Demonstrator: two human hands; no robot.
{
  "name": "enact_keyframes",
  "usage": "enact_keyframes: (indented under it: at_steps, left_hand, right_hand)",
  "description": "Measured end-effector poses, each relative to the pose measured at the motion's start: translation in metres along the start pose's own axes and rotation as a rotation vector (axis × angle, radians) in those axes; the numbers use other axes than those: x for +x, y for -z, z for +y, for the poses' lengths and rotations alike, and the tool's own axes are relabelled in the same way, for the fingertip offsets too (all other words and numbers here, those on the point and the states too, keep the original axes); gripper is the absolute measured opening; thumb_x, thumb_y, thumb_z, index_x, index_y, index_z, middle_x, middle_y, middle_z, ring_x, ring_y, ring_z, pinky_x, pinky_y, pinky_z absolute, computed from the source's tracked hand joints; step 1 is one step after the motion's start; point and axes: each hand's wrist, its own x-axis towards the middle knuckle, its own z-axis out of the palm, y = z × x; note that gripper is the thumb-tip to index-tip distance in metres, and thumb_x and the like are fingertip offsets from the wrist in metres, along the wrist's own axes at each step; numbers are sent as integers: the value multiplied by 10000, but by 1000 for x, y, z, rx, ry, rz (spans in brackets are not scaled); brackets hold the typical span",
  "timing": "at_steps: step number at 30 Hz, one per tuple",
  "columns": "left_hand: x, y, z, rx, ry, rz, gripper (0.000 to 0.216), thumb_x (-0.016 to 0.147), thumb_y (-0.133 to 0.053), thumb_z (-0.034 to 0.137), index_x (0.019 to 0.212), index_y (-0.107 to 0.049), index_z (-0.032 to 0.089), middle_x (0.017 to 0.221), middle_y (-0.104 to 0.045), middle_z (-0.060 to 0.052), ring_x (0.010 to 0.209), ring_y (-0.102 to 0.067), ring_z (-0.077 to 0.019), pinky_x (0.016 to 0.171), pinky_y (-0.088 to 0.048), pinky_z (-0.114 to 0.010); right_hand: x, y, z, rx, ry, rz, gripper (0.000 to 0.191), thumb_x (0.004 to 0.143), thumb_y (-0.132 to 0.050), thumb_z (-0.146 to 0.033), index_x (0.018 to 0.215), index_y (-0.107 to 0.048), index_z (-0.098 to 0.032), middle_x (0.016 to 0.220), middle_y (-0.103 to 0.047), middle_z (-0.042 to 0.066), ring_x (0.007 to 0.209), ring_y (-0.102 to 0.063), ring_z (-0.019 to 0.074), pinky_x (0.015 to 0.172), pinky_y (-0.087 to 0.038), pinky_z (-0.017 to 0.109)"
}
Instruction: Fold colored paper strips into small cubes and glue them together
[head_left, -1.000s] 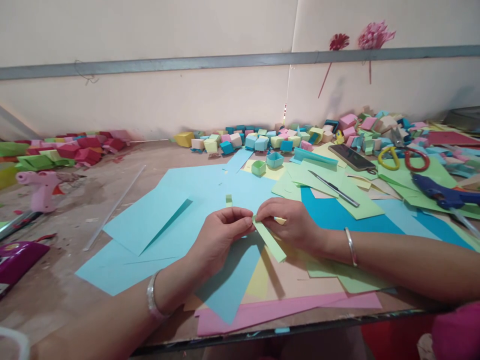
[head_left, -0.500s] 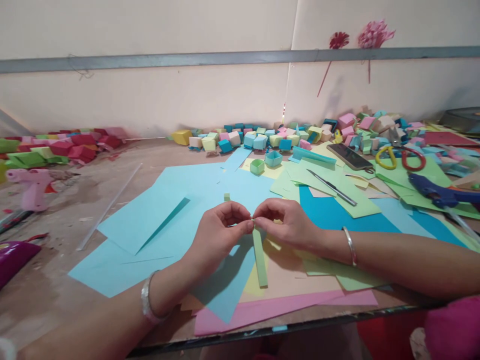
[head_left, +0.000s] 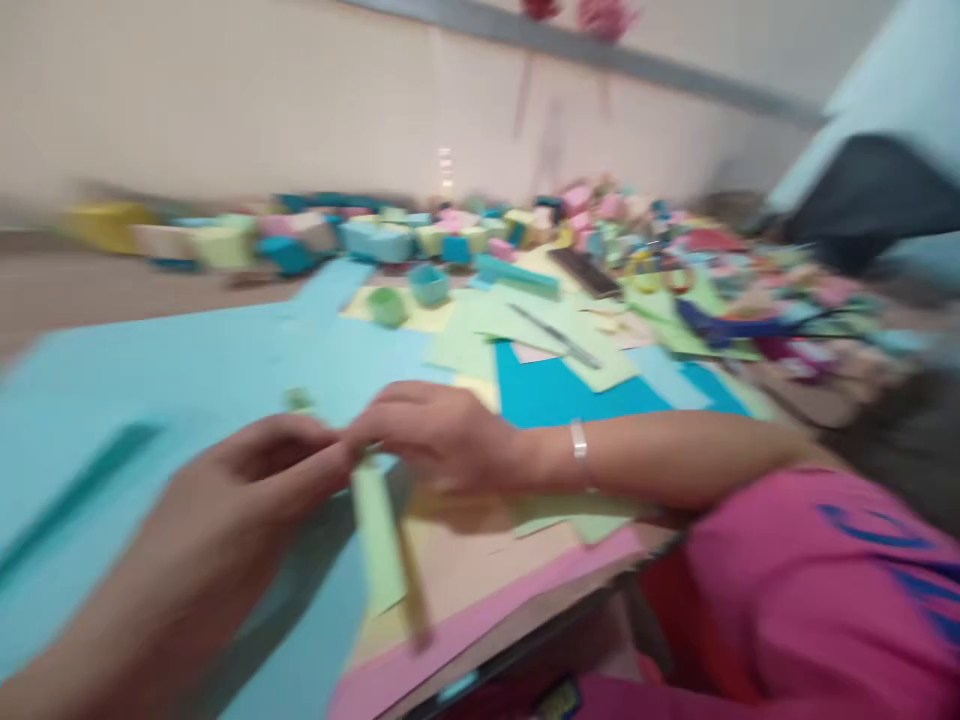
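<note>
The view is smeared by motion. My left hand (head_left: 247, 480) and my right hand (head_left: 439, 435) meet over the table, fingertips pinched together on the top end of a light green paper strip (head_left: 379, 540) that hangs down toward me. Under the hands lie light blue paper sheets (head_left: 150, 390) and a pink sheet (head_left: 480, 630) at the table's near edge. A silver bangle (head_left: 578, 440) is on my right wrist.
Small folded paper boxes (head_left: 360, 240) in several colours line the back by the wall. A blue glue gun (head_left: 720, 325), a dark phone (head_left: 589, 272), scissors and a slim knife (head_left: 559, 335) lie among green sheets at the right. My pink clothing (head_left: 787, 600) fills the lower right.
The camera has swung sharply to the right and closer, blurring everything. Both hands still pinch the green strip, which now hangs straight down instead of slanting right.
</note>
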Motion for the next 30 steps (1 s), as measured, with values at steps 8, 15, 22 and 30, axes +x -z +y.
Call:
enact_keyframes:
  at_steps: [8,15,22,30]
  left_hand:
    - [1,-33,5,-215,-53,-86,196,670,-815,207,707,-627,163,677,-653,28,622,-560,-64,609,-435,-176]
    - [-2,-31,2,-241,-84,-112,199,663,-826,229,719,-648,159,702,-696,1,697,-636,-115,706,-489,-231]
    - [-4,-34,6,-205,-108,-52,191,618,-842,209,683,-668,163,677,-689,2,677,-638,-127,693,-497,-244]
    - [-7,-36,7,-119,-179,-28,200,596,-840,183,709,-675,172,731,-688,-8,692,-626,-135,671,-502,-250]
  right_hand:
    - [-19,8,15,-41,118,224,188,922,-483,-142,868,-645,-220,835,-687,45,802,-637,166,716,-520,298]
    - [-18,7,3,141,-191,238,75,828,-582,-131,804,-631,-183,746,-655,13,678,-583,128,608,-451,255]
    - [-18,2,5,384,-343,279,57,797,-606,-147,816,-577,-192,742,-624,-16,678,-582,113,613,-466,246]
    - [-17,-2,8,518,-403,286,82,761,-637,-173,796,-566,-194,734,-609,-18,666,-568,116,612,-477,259]
